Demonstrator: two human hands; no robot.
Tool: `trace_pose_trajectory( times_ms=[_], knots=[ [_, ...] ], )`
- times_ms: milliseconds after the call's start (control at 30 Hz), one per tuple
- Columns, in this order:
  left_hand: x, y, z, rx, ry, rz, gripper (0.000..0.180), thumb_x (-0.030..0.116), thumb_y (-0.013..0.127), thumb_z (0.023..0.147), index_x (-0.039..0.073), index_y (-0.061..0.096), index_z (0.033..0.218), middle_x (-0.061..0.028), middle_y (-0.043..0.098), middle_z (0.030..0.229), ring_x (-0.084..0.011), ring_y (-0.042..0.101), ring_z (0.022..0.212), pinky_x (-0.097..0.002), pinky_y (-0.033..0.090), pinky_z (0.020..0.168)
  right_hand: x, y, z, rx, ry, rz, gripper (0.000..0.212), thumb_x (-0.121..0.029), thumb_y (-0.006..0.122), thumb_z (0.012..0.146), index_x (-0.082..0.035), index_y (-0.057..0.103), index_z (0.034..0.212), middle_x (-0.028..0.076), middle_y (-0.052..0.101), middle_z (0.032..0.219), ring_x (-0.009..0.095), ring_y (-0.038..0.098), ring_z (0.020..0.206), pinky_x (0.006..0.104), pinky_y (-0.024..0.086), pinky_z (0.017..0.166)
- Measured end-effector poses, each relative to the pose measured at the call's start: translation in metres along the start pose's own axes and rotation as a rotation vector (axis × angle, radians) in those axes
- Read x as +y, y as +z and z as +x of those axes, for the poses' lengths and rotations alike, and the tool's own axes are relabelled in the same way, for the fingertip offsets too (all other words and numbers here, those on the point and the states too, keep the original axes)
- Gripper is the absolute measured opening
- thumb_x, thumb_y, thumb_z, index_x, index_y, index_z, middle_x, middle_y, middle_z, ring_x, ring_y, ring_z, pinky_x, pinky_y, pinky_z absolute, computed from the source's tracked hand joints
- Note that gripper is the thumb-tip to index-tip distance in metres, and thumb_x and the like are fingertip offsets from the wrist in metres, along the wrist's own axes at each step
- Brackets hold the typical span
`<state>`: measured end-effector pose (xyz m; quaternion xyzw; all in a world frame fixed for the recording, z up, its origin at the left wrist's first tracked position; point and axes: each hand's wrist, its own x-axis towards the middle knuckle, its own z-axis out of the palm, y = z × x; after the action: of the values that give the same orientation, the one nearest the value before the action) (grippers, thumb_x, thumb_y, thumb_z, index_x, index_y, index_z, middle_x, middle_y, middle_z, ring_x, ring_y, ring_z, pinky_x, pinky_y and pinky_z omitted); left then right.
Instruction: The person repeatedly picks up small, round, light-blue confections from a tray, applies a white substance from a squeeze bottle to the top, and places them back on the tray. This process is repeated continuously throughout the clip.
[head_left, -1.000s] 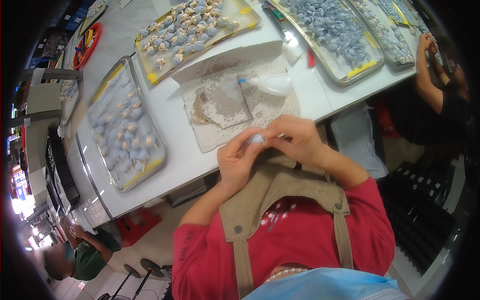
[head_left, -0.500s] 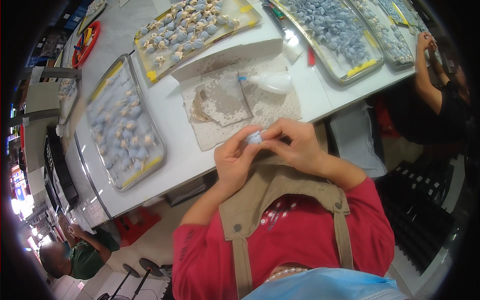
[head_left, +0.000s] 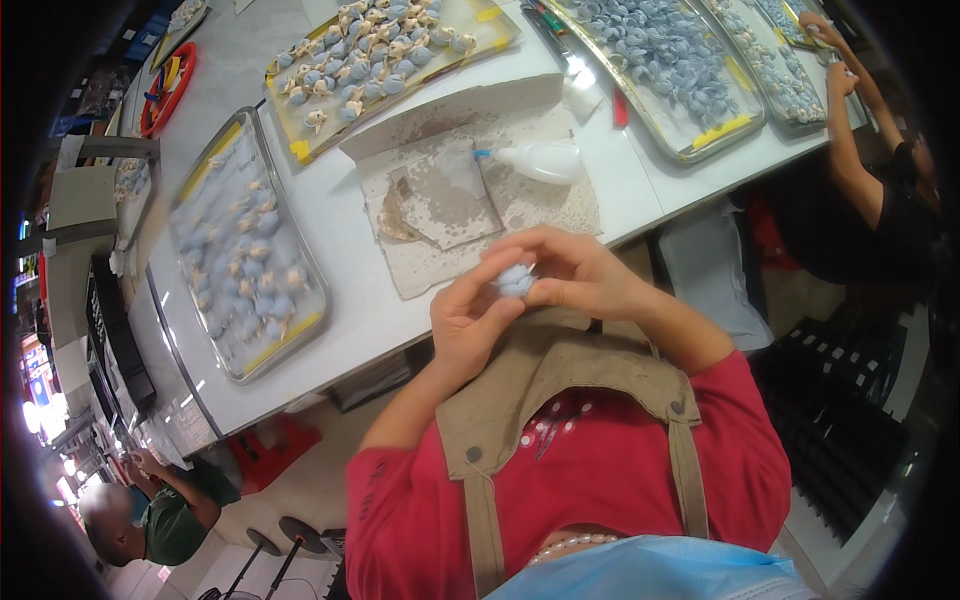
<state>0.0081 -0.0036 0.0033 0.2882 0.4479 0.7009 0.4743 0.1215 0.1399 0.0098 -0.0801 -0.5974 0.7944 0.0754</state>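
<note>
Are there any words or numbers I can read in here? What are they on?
None that can be read clearly.
Red sleeve: dark marks like lettering, too small.
Pale sheet at lower left: too blurred.
Bright panels at far left: too blurred.
Pale-blue piece at the left hand: no writing seen.

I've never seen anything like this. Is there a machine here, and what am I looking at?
No machine: these are a person's bare hands. A wide camera on the person's head looks down, so straight edges look bent. The left hand holds a small pale-blue piece; the right hand is right at it, though its exact grip is unclear. On the white table a white bottle lies on a stained board. Around it are a left tray and a yellowish board of blue-and-cream pieces, and a right tray of blue ones.
</note>
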Motion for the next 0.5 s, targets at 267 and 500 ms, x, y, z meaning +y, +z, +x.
trace_pose_trajectory(
  times_ms=[267, 500],
  knots=[
    [0.006, -0.004, -0.002, -0.066, 0.073, 0.251, 0.025, 0.000, 0.057, 0.084, -0.002, 0.057, 0.109, -0.0128, 0.060, 0.109, -0.0145, 0.056, 0.098, -0.0242, 0.043, 0.083, -0.004, 0.014, -0.008, 0.015, 0.030, 0.195, 0.037, -0.002, 0.054, 0.086, 0.001, 0.045, 0.121, 0.009, 0.054, 0.114, 0.013, 0.050, 0.107, 0.0281, 0.042, 0.090],
    [0.012, -0.003, -0.001, -0.069, 0.059, 0.295, 0.024, 0.005, 0.059, 0.084, -0.004, 0.058, 0.106, -0.0155, 0.062, 0.106, -0.0172, 0.058, 0.097, -0.0266, 0.045, 0.084, -0.007, 0.020, -0.011, 0.087, 0.072, 0.224, 0.033, -0.002, 0.055, 0.086, 0.001, 0.047, 0.118, 0.009, 0.056, 0.112, 0.014, 0.053, 0.104, 0.0284, 0.042, 0.090]
  ],
)
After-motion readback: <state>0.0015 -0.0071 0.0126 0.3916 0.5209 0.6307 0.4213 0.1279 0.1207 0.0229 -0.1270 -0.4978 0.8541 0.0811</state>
